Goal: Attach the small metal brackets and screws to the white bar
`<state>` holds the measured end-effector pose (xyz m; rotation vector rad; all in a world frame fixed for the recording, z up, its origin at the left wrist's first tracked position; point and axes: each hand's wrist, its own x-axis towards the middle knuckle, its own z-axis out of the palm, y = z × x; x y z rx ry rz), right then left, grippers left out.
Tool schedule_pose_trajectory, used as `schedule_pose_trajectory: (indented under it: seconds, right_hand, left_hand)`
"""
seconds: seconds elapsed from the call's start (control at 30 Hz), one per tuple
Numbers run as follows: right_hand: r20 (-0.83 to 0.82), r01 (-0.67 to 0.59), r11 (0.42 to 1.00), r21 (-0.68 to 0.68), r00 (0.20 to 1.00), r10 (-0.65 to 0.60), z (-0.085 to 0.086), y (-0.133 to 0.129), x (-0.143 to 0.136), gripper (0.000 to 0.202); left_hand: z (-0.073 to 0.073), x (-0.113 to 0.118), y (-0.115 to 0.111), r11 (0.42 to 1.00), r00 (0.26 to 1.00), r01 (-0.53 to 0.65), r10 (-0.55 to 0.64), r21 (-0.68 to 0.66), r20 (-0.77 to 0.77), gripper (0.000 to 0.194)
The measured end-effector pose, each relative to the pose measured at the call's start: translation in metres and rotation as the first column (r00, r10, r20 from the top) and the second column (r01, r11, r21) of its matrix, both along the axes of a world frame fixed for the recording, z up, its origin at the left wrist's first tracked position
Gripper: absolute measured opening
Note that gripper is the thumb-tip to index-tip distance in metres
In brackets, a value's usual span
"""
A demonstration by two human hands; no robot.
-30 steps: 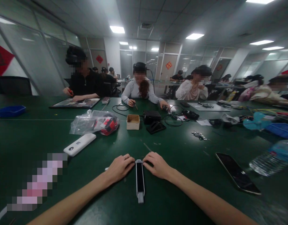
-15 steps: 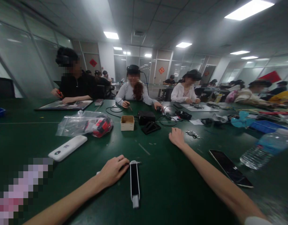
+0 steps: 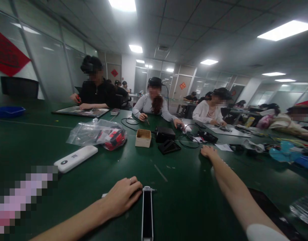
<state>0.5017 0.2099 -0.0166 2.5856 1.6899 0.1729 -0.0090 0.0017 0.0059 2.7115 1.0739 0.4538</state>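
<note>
My left hand (image 3: 126, 194), a ring on one finger, lies low on the table with its fingers bent together. Its fingertips are at the upper left end of a slim black strip in a white frame (image 3: 147, 214), where a thin pin crosses the top. The lower end of this strip runs out of view. Farther off, my right hand (image 3: 209, 152) rests palm down on the green table, fingers loosely apart, with nothing visible in it. My right forearm mostly hides the small shiny metal parts beside it.
An open cardboard box (image 3: 143, 140), a black box (image 3: 165, 134) and a black stand (image 3: 169, 147) occupy the middle. Left are a plastic bag (image 3: 88, 132) and a white device (image 3: 77, 159). A dark phone (image 3: 269, 207) and a bottle (image 3: 303, 211) lie right. Co-workers sit opposite.
The view has tilted and shifted left, so the phone and bottle sit nearer the right edge. My right hand appears farther right, while my left hand stays at the strip's top end.
</note>
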Motion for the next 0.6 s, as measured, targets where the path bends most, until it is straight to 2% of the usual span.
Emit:
schedule_pose_trajectory:
  seconds: [0.13,0.3,0.6]
  right_hand:
    - [-0.009,-0.003,1.0,-0.024,1.0,0.003,-0.004,0.008,0.007,0.035]
    - [-0.005,-0.007,0.999,-0.041,1.0,0.006,0.0,0.01,0.012,0.035]
    - [-0.033,-0.021,0.998,-0.06,0.999,0.019,0.004,0.022,0.007,0.034]
  left_hand:
    - [0.0,0.001,-0.001,1.0,1.0,-0.011,0.011,-0.005,-0.001,0.023]
    - [-0.001,0.001,0.0,1.0,1.0,-0.001,0.001,-0.004,-0.002,0.022]
    - [-0.004,0.001,0.002,1.0,1.0,-0.005,0.005,0.013,0.001,0.022]
